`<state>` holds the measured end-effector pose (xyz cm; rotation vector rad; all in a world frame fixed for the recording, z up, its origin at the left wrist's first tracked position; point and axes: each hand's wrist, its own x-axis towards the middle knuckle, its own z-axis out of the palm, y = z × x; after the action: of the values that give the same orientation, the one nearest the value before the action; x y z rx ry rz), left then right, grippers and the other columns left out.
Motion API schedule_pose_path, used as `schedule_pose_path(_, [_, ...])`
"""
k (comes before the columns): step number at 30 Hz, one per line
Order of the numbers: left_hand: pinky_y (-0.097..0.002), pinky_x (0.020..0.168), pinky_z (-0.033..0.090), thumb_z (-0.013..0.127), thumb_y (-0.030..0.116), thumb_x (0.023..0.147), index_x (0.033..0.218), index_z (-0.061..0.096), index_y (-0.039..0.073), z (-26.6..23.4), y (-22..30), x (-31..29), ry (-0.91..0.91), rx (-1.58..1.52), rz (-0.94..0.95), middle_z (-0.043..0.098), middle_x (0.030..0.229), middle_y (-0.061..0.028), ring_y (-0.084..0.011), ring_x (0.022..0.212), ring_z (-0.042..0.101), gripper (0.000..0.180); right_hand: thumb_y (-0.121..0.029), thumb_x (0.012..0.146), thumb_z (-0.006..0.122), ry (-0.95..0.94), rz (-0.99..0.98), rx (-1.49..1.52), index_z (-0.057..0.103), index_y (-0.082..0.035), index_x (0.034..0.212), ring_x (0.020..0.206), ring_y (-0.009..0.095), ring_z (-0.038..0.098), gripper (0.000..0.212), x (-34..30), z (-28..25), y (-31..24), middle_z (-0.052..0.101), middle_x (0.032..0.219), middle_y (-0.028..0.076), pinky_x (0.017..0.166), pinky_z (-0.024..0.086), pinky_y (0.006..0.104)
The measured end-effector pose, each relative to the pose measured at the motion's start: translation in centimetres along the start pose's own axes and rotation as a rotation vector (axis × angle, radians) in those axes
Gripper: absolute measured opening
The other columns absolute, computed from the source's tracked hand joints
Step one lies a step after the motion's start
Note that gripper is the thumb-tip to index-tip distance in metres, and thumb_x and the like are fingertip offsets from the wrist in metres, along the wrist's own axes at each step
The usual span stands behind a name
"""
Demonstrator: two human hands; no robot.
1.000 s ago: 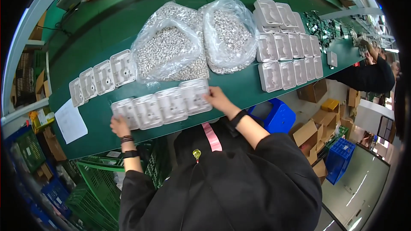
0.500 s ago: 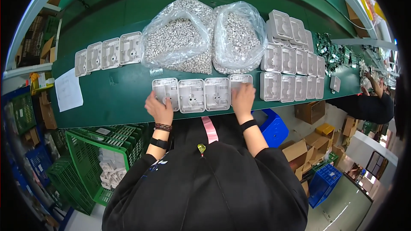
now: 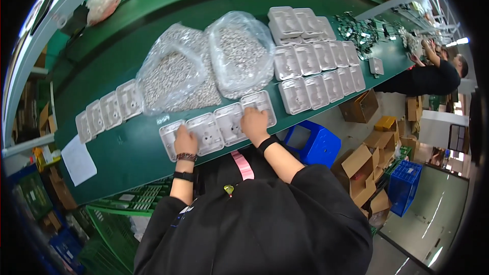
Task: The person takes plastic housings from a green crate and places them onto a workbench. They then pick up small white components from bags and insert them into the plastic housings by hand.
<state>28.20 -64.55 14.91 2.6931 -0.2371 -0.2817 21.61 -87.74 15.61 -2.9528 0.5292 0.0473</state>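
Note:
A row of pale grey plastic housings, open side up, lies along the table's near edge. My left hand (image 3: 186,142) rests over the leftmost housing (image 3: 167,139), fingers apart and reaching into it. Beside it, the second housing (image 3: 206,133) shows two dark round spots inside. My right hand (image 3: 254,124) is at the seam between the third housing (image 3: 227,120) and the rightmost housing (image 3: 265,103), its fingers bent down and close together. Whatever its fingertips pinch is hidden beneath them. Behind the row stand two clear bags (image 3: 175,79) (image 3: 239,53) full of small silvery pieces.
More housings (image 3: 295,94) stand in rows and stacks on the right, with another row (image 3: 109,110) at the left. A paper sheet (image 3: 79,160) lies at the left end. Dark green parts (image 3: 359,35) pile up beyond. A blue stool (image 3: 311,142) is below; a co-worker (image 3: 433,76) stands far right.
The whole view has turned, so the table now slants up to the right. My left hand has shifted inward over the leftmost housing; my right hand stays near the rightmost one, fingers bent.

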Motion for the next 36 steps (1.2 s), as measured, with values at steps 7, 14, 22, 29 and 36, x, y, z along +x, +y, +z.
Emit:
schedule_pose_path(7, [-0.0454,0.058,0.043,0.058,0.019,0.076,0.084,0.045,0.004,-6.9,6.6,-1.7,0.025,0.023,-0.197,0.055,0.073,-0.0187,-0.0394,0.067,0.055,0.021,-0.015,0.067,0.056,0.185,-0.153,0.268,0.052,-0.007,0.072,0.071,0.023,0.057,0.011,2.4,-7.7,1.8,0.057,0.071,0.008,0.067,0.034,0.0382])
schedule_pose_path(14, [-0.043,0.053,0.041,0.059,0.016,0.077,0.081,0.045,0.004,-3.6,23.0,0.3,0.162,-0.044,-0.2,0.051,0.066,-0.0152,-0.0351,0.059,0.053,0.019,-0.016,0.068,0.057,0.143,-0.203,0.354,0.05,-0.007,0.071,0.07,0.025,0.056,0.012,8.5,-14.0,17.4,0.056,0.07,0.009,0.067,0.034,0.0384])
schedule_pose_path(22, [-0.0459,0.054,0.043,0.057,0.018,0.078,0.085,0.044,0.003,10.3,43.3,7.0,0.007,-0.08,0.05,0.053,0.076,-0.0177,-0.037,0.067,0.055,0.021,-0.016,0.069,0.058,0.102,-0.017,0.193,0.051,-0.005,0.073,0.072,0.029,0.056,0.014,14.7,-15.0,41.4,0.057,0.072,0.012,0.066,0.037,0.0426])
schedule_pose_path(29, [-0.0454,0.06,0.045,0.06,0.018,0.076,0.091,0.043,0.001,15.9,50.2,10.4,-0.097,-0.095,0.054,0.054,0.082,-0.0178,-0.0379,0.075,0.055,0.028,-0.016,0.07,0.059,0.064,0.01,0.091,0.051,-0.004,0.072,0.069,0.031,0.057,0.015,18.4,-13.8,49.7,0.058,0.072,0.012,0.065,0.039,0.0424])
schedule_pose_path(36, [-0.046,0.06,0.047,0.06,0.021,0.077,0.095,0.042,0.0,16.4,51.6,11.6,-0.118,-0.131,0.116,0.053,0.093,-0.0206,-0.0394,0.073,0.056,0.033,-0.018,0.071,0.061,0.011,0.073,0.069,0.053,-0.003,0.075,0.079,0.031,0.056,0.017,18.6,-12.5,51.2,0.058,0.081,0.013,0.067,0.039,0.0417])
